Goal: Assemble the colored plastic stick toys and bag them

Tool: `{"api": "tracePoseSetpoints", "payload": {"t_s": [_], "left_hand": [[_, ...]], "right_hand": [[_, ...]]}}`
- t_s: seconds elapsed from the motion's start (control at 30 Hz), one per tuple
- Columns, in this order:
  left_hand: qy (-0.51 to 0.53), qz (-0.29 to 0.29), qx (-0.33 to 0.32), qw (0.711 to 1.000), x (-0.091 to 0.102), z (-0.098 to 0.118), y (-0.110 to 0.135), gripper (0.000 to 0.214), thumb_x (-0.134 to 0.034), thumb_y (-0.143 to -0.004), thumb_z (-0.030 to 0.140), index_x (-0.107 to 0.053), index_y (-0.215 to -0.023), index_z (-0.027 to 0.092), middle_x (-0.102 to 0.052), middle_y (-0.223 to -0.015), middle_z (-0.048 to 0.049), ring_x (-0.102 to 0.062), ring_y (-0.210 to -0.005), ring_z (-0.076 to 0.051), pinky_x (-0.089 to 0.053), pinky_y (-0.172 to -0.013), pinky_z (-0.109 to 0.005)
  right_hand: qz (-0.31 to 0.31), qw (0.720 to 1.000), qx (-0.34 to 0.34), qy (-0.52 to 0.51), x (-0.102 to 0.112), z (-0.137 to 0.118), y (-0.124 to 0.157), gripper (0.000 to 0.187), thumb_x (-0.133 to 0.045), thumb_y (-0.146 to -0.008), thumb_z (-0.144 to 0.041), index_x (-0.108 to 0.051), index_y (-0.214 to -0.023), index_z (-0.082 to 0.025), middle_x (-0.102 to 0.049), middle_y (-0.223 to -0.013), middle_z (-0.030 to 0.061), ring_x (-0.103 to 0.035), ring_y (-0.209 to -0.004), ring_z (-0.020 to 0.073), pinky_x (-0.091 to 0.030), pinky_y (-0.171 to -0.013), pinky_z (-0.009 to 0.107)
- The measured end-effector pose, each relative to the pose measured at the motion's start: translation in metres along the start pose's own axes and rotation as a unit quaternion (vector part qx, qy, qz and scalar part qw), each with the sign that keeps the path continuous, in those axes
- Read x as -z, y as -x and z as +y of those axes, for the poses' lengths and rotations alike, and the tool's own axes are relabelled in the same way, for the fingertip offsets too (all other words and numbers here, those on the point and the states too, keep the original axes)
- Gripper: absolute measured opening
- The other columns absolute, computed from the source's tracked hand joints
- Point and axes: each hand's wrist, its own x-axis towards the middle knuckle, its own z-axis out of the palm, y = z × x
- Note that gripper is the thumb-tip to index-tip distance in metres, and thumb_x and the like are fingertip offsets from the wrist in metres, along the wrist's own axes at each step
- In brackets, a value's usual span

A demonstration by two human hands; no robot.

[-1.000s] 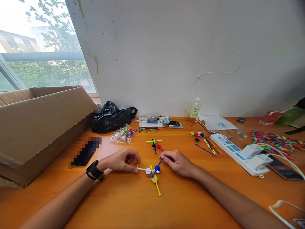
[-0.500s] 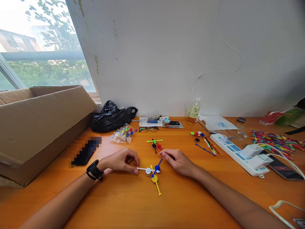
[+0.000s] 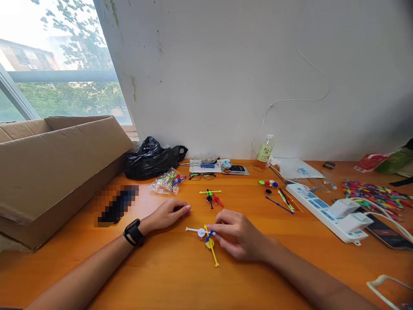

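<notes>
A small stick-and-hub toy lies on the orange table (image 3: 180, 280): a white stick with a white hub (image 3: 200, 231), a yellow stick with a yellow hub (image 3: 213, 253), and a blue piece (image 3: 209, 235) mostly hidden by fingers. My right hand (image 3: 237, 236) covers the toy's right side, with fingertips pinched on the blue piece. My left hand (image 3: 167, 214) rests on the table just up and left of the white stick's tip, fingers loosely extended, holding nothing. A black watch (image 3: 134, 232) is on that wrist.
Behind the toy lies a green, black and red stick figure (image 3: 210, 194). A bag of parts (image 3: 167, 181), a black plastic bag (image 3: 150, 162), a cardboard box (image 3: 54, 163), a bottle (image 3: 264, 150), loose hubs and sticks (image 3: 274, 191), a power strip (image 3: 325, 211) and a pile of coloured sticks (image 3: 374, 191) surround the area.
My right hand has moved forward and left onto the toy and pinched the blue piece. My left hand has let go of the white stick's end and drawn back slightly.
</notes>
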Motion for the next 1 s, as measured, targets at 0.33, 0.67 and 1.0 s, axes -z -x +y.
{"api": "tracePoseSetpoints", "payload": {"t_s": [0.33,0.67,1.0], "left_hand": [[-0.019,0.009,-0.01,1.0,-0.002,-0.006,0.0,0.054,-0.045,-0.106,0.055,-0.058,-0.073,0.015,-0.051,-0.068,0.003,-0.042,-0.064,-0.012,-0.033,-0.061,-0.025],[-0.057,0.021,-0.022,0.998,-0.004,-0.01,-0.001,0.051,-0.046,-0.107,0.051,-0.063,-0.076,0.014,-0.055,-0.069,0.0025,-0.044,-0.065,-0.012,-0.032,-0.061,-0.025],[-0.115,0.042,-0.035,0.992,-0.008,-0.006,0.001,0.044,-0.049,-0.107,0.045,-0.065,-0.078,0.016,-0.063,-0.072,-0.0002,-0.049,-0.065,-0.013,-0.034,-0.061,-0.026]], "right_hand": [[-0.08,0.995,0.052,0.011,-0.002,-0.007,-0.005,0.065,-0.055,-0.092,-0.008,-0.051,-0.155,-0.026,-0.063,-0.144,0.0111,-0.05,-0.135,0.0308,-0.041,-0.115,0.049],[-0.115,0.993,-0.002,0.024,-0.016,-0.01,-0.008,0.032,-0.045,-0.106,-0.018,-0.069,-0.127,-0.018,-0.07,-0.11,0.0145,-0.062,-0.101,0.0258,-0.052,-0.091,0.039],[-0.073,0.996,-0.033,-0.026,-0.017,0.002,-0.006,0.013,-0.052,-0.106,-0.023,-0.062,-0.113,-0.02,-0.066,-0.119,0.0138,-0.061,-0.11,0.0255,-0.051,-0.097,0.039]]}}
